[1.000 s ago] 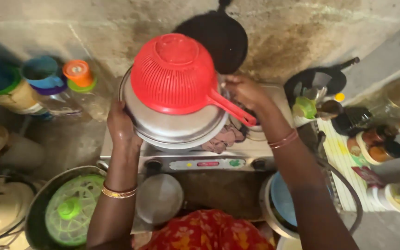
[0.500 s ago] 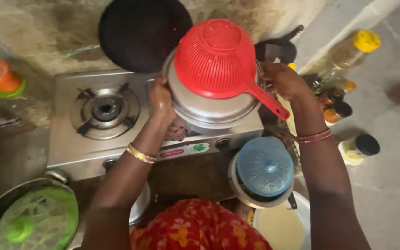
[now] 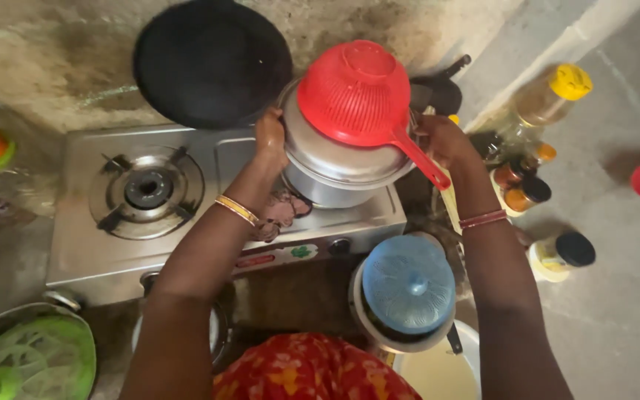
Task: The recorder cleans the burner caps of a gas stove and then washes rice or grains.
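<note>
Both hands, left point(image 3: 270, 138) and right point(image 3: 438, 141), apparently clasp the steel pot point(image 3: 335, 167) under the red strainer point(image 3: 361, 92).

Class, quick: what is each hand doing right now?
Left hand: gripping the steel pot by its rim.
Right hand: gripping the pot's other side.

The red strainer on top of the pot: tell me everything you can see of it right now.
The red strainer looks like plastic, a perforated bowl with a ringed foot and one straight handle. It sits upside down over the mouth of the steel pot, dome up, handle slanting down toward the right hand. The left hand grips the pot's other side. Pot and strainer are above the right side of the gas stove. Whether either hand touches the strainer itself is unclear.
</note>
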